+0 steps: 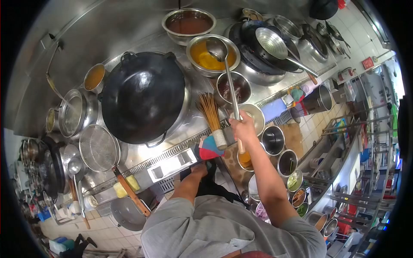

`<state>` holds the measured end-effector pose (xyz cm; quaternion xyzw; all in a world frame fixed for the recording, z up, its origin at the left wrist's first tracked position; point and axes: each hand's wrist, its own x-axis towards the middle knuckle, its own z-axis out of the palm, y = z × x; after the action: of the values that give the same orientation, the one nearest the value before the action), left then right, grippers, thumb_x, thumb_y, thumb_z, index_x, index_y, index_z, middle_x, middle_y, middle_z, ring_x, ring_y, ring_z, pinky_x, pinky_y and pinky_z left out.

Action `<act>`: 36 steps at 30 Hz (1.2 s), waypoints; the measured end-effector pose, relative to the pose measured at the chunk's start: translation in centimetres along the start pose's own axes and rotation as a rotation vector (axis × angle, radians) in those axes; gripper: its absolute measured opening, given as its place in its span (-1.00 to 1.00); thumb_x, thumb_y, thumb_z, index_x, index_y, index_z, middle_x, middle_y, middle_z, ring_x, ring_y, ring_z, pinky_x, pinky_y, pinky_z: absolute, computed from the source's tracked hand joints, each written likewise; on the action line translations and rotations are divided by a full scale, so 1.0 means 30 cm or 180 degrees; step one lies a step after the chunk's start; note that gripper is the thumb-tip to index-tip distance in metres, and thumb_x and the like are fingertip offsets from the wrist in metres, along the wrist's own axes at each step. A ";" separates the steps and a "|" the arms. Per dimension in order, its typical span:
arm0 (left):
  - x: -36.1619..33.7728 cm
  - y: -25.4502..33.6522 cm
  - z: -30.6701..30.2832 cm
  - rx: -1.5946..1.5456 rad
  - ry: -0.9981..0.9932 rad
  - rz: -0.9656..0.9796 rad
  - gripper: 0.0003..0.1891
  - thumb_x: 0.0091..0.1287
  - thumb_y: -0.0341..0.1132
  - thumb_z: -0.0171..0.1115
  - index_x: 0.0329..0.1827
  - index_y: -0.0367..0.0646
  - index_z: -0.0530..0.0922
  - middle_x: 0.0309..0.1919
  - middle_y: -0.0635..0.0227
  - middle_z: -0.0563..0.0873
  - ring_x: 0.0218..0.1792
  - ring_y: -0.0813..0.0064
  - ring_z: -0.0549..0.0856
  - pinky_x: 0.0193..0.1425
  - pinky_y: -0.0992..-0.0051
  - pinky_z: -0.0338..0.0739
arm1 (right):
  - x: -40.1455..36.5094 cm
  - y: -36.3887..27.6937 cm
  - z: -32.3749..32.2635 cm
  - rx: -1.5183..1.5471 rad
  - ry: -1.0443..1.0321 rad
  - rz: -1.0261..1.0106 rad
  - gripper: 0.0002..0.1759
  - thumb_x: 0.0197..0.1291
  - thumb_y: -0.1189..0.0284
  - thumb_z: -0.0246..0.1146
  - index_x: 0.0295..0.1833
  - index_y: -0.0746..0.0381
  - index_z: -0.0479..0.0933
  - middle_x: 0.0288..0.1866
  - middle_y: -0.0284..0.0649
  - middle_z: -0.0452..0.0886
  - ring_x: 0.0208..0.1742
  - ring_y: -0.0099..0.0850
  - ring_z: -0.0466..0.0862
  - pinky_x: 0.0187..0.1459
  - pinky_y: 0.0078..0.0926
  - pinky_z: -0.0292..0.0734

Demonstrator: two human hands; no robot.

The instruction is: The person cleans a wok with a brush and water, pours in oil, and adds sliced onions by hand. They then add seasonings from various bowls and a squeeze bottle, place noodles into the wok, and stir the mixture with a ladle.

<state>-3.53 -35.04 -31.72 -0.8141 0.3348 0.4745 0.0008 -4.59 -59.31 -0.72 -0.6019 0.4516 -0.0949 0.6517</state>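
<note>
My right hand [244, 125] is closed round the wooden handle of a long ladle [232, 88]. The ladle's bowl rests over a metal bowl of yellow liquid [206, 55]. My left hand [198, 170] is low at the stove's front edge, beside a red and blue cloth [210, 148]; its fingers are too unclear to make out. A bamboo brush [210, 114] lies between the big black wok [144, 96] and my right hand. Right of the brush is a pot with dark red contents [223, 88].
A bowl of reddish liquid [189, 26] stands at the back. Black woks with a perforated skimmer [272, 43] are at the back right. A wire strainer [99, 148] lies at the left. Several ingredient containers [287, 163] line my right side.
</note>
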 end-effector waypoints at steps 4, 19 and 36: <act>-0.004 0.017 -0.039 -0.0055 0.0089 -0.0005 -0.33 0.39 -0.18 0.16 0.56 -0.26 0.36 0.33 -0.03 0.69 0.37 0.11 0.68 0.44 0.14 0.53 | 0.002 -0.036 0.029 0.0998 -0.0267 0.0318 -0.50 0.35 0.55 0.32 0.38 0.16 0.46 -0.49 -0.35 0.46 -0.69 -0.55 0.36 -0.66 -0.48 0.26; 0.053 -0.020 -0.035 -0.0353 -0.0281 0.0349 -0.36 0.38 -0.08 0.19 0.50 -0.15 0.46 0.31 -0.02 0.70 0.35 0.09 0.69 0.41 0.13 0.55 | -0.110 -0.107 0.054 0.2361 -0.1028 0.0544 -0.53 0.44 0.55 0.16 0.42 0.09 0.45 -0.51 -0.43 0.33 -0.69 -0.64 0.27 -0.69 -0.60 0.21; -0.078 -0.047 -0.008 -0.0933 -0.0096 0.0009 -0.38 0.35 -0.02 0.24 0.44 -0.08 0.56 0.28 0.04 0.73 0.32 0.07 0.70 0.38 0.14 0.58 | -0.239 0.026 0.402 0.1628 -0.1834 0.1307 -0.48 0.36 0.61 0.22 0.41 0.11 0.43 -0.51 -0.39 0.37 -0.70 -0.60 0.30 -0.68 -0.54 0.24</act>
<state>-3.34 -32.75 -30.23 -0.7978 0.2630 0.5305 -0.1138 -0.55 -45.89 0.41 -0.3207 0.3236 0.0997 0.8846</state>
